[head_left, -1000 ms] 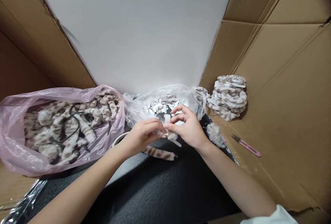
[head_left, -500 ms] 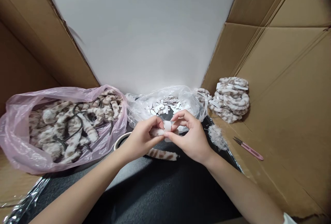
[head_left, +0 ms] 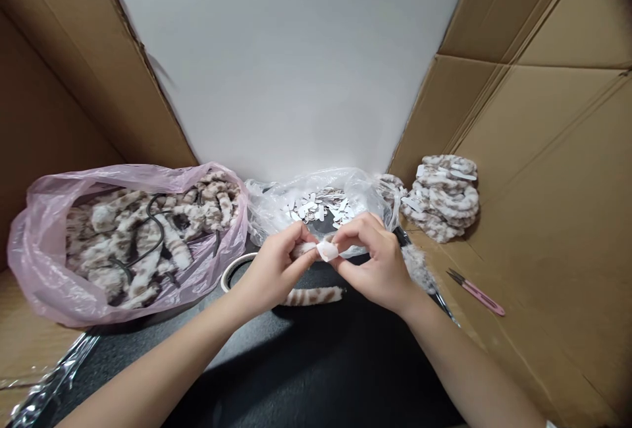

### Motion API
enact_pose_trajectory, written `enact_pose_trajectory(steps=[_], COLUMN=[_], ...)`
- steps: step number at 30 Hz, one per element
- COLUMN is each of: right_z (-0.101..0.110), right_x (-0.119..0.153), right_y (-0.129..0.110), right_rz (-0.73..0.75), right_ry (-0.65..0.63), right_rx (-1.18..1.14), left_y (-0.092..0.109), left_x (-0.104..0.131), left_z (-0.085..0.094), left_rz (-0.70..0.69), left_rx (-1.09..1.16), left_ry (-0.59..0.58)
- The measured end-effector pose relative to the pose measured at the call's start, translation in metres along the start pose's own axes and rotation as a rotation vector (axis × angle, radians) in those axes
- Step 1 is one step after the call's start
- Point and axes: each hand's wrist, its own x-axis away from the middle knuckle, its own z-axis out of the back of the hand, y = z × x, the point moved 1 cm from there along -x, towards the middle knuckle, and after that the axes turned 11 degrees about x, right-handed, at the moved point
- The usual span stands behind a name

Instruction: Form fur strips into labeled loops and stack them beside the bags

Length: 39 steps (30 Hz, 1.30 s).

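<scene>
One furry strip (head_left: 303, 250), closely pinched by the left hand (head_left: 276, 265), lies above the tabletop (head_left: 316, 362), roughly parallel to its far edge, just left of the white tag (head_left: 327, 251) the right hand (head_left: 372, 263) pinches.

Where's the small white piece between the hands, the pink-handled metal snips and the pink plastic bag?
Small white piece (head_left: 326, 251), head view: middle.
Pink-handled metal snips (head_left: 484, 299), head view: handle.
Pink plastic bag (head_left: 43, 237), head view: left wall.

On my feed, pink-handled thread snips (head_left: 478, 294) lie on brown cardboard (head_left: 548, 283) at right, near a tuft of pale fluff (head_left: 417, 268); a white panel (head_left: 296, 66) stands at the back.
</scene>
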Motion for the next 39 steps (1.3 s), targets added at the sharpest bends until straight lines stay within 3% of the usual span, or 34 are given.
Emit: enact_pose_trajectory(steps=[4,6,8,10,13,16,18,23,30,35,39], right_z=[0.008,0.010,0.010,0.010,0.007,0.004,0.003,0.003,0.005,0.009,0.016], right_x=[-0.001,-0.001,-0.002,-0.003,-0.006,-0.007,-0.007,-0.008,-0.008,-0.006,-0.004], right_y=[-0.001,-0.002,-0.002,0.001,0.010,0.019,0.022,0.022,0.018,0.009,-0.002], right_rz=[0.147,0.138,-0.004,-0.251,-0.586,-0.741,-0.777,-0.769,-0.713,-0.594,-0.434], right_ry=[0.003,-0.009,-0.016,-0.015,-0.043,-0.133,-0.172,-0.208,-0.185,-0.162,-0.137], right_rx=[0.013,-0.013,-0.101,-0.248,-0.525,-0.754,-0.796,-0.688,-0.523,-0.419,-0.323], left_y=[0.002,0.001,-0.001,-0.004,-0.005,-0.005,-0.005,-0.011,-0.006,-0.002,0.001], left_x=[0.004,0.006,0.008,0.008,0.005,0.001,0.000,0.003,0.004,0.004,0.008], left_z=[-0.003,-0.004,-0.004,-0.002,0.000,0.001,0.000,-0.002,-0.005,-0.006,-0.006], left_rz=[-0.046,-0.125,-0.255,-0.426,-0.713,-0.902,-0.900,-0.747,-0.917,-0.750,-0.567], left_rx=[0.030,-0.044,-0.158,-0.260,-0.377,-0.470,-0.499,-0.502,-0.549,-0.389,-0.266], left_ry=[0.006,0.037,0.077,0.088,0.008,-0.079,-0.115,-0.118,-0.152,-0.181,-0.035])
